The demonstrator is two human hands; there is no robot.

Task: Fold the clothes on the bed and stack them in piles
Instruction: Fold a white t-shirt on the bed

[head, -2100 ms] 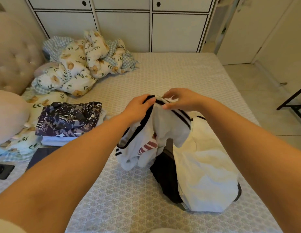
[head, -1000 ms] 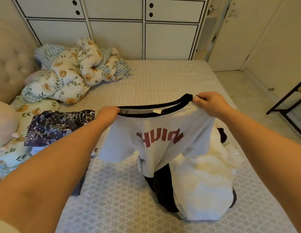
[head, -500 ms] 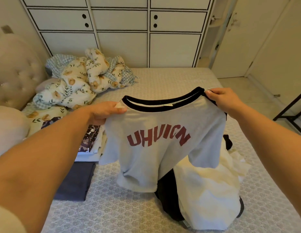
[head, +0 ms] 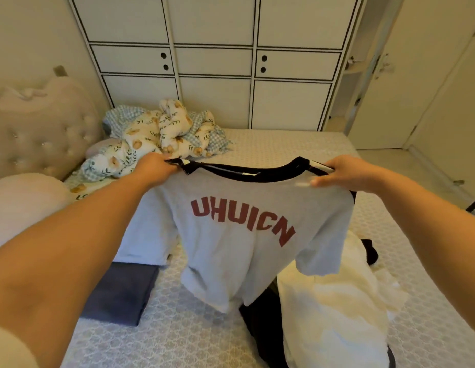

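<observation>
A grey T-shirt point(head: 247, 235) with a black collar and red "UHUICN" lettering is held up by its shoulders above the bed point(head: 204, 341), the left hand point(head: 154, 170) and right hand point(head: 345, 176) each pinching one end of the neckline. Beneath the shirt's right side, a white garment point(head: 334, 314) is heaped over dark clothing point(head: 260, 325), while a folded navy piece point(head: 119, 293) is laid flat to its left.

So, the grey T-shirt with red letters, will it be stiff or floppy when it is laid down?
Probably floppy: the grey T-shirt sags between the left hand and right hand, and its sleeves droop. Likely light, since a pinch at each shoulder carries it. It may wrinkle on the bed.
</observation>
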